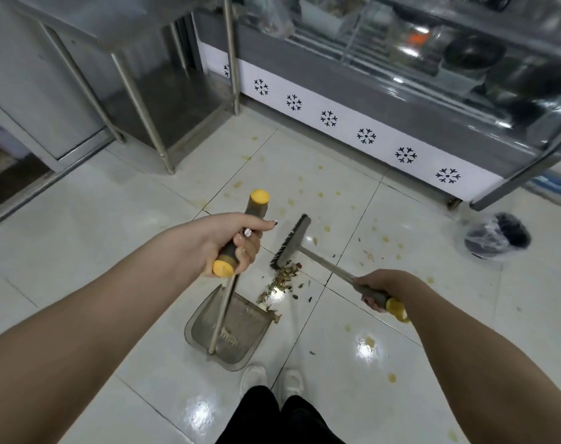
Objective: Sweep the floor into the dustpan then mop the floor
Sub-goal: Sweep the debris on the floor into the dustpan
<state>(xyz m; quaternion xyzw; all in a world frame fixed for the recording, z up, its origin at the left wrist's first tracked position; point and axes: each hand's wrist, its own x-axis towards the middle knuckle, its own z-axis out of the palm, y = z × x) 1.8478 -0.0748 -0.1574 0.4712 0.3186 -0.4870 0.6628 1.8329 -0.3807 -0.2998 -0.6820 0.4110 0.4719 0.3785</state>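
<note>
Sweep about midway, we judge. Our left hand (231,241) wraps the yellow-capped handle of the grey translucent plastic dustpan (247,334), which sits flat on the glossy white tiled floor (80,225) at lower centre. Our right hand (378,288) grips the metal-shafted grey broom (293,240), its head touching the pile of green-brown scraps (280,280) at the pan's mouth. A few bits lie inside. Stray crumbs and yellow spots (368,341) are left; we see no mop.

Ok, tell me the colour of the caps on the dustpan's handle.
Yellow: both end caps of the dustpan handle, seen in the head view.
</note>
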